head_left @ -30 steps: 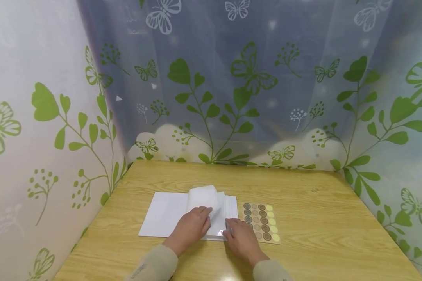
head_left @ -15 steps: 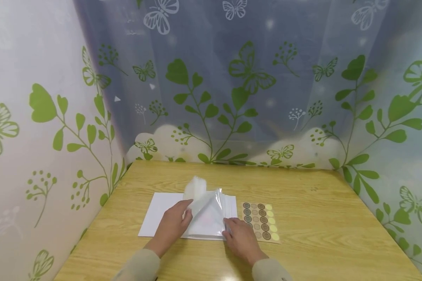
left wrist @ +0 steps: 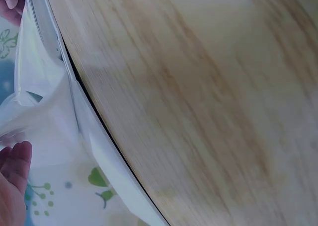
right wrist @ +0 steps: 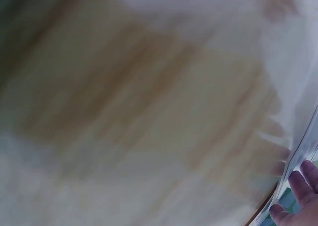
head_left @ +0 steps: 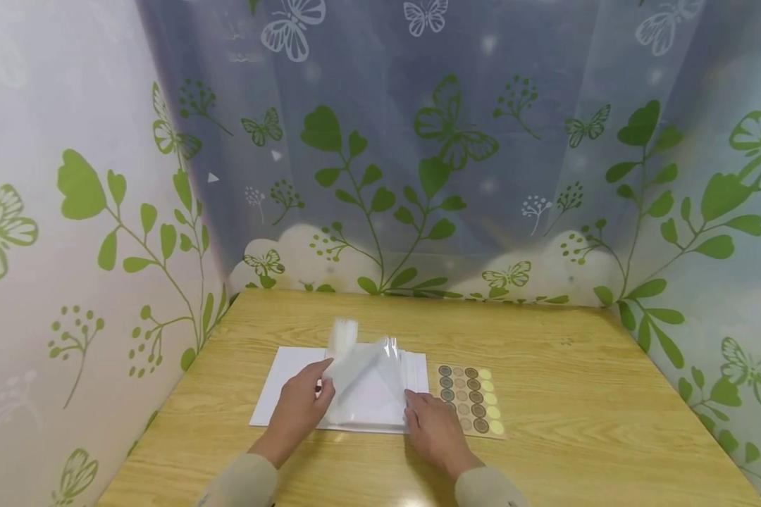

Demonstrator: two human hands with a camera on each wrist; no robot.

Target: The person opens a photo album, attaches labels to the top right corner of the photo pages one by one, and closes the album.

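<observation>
Head view: we see the left hand (head_left: 299, 403) pinching the top clear plastic bag (head_left: 361, 373) by its left edge, peeling it up off the bag stack (head_left: 412, 384); the lifted flap stands up just beyond the left fingers, w/ a frosted strip (head_left: 342, 338) sticking up at its far end. The right hand (head_left: 434, 426) rests on the stack's near right corner, fingers fairly straight and pressing down, not wrapped around anything. The bag sits between both hands, closer to the left. Under the stack is a white sheet (head_left: 285, 384), showing mostly beyond and left of the left hand. Just right of the right hand lies a sticker sheet (head_left: 469, 400), close to the stack but apart from it. The table (head_left: 577, 394) has lots of bare wood right of the right hand and beyond both hands; its left edge meets the patterned curtain (head_left: 101, 246) near the left hand, so less room there. Left wrist view: we see a fingertip (left wrist: 17, 161) of the left hand at the bag film (left wrist: 44, 121), w/ the stack edge running diagonally beside bare wood (left wrist: 198, 97). Right wrist view: very blurred; right fingers (right wrist: 298, 201) show at the corner touching the bag edge (right wrist: 303, 151), the rest is wood (right wrist: 124, 87).
</observation>
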